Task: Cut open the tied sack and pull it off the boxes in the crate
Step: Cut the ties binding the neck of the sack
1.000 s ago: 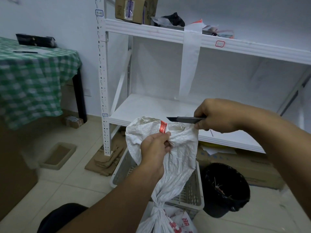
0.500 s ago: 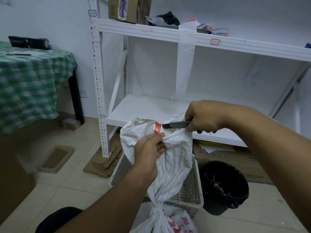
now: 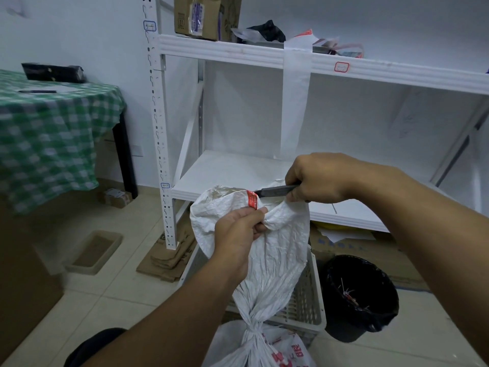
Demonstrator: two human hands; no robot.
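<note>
Knife at the sack's bunched top

My left hand (image 3: 239,229) pinches the white sack (image 3: 275,260) above its knot, over the crate (image 3: 307,305); my right hand (image 3: 317,178) grips a knife (image 3: 275,190), tip at the red tag (image 3: 252,199).

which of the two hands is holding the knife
The right hand holds the knife, its blade tip at the sack's red tag. The left hand only pinches bunched sack fabric, no tool.
</note>
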